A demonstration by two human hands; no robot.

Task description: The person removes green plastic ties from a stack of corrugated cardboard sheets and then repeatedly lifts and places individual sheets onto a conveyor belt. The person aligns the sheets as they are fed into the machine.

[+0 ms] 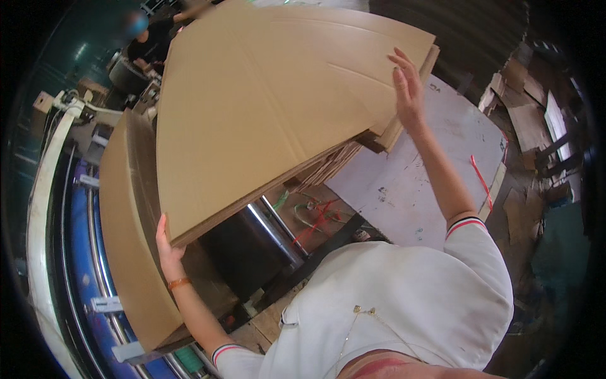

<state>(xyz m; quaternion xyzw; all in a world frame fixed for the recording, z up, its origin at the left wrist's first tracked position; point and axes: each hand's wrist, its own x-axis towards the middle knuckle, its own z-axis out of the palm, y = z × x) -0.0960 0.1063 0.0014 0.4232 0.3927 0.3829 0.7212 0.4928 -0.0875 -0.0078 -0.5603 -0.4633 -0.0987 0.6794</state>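
A stack of large brown cardboard sheets (pixel 252 114) stretches in front of me, tilted, with its near edge showing several layers. My left hand (pixel 169 252) is at the near left corner of the stack, fingers up along the edge and thumb underneath, holding it. At the right edge, my right hand (pixel 407 88) is raised with its fingers apart, beside or lightly against the cardboard; contact is hard to tell. Beneath the right part of the stack, more cardboard sheets (pixel 328 167) show their edges.
Upright cardboard (pixel 129 234) stands left, beside a machine with blue rollers (pixel 88 246). A metal roller (pixel 271 234) lies below the stack. To the right is a pale, marked board (pixel 410 183) with a red strip (pixel 481 174). Cardboard scraps (pixel 527 126) litter the far right. Another person (pixel 151 44) stands far left.
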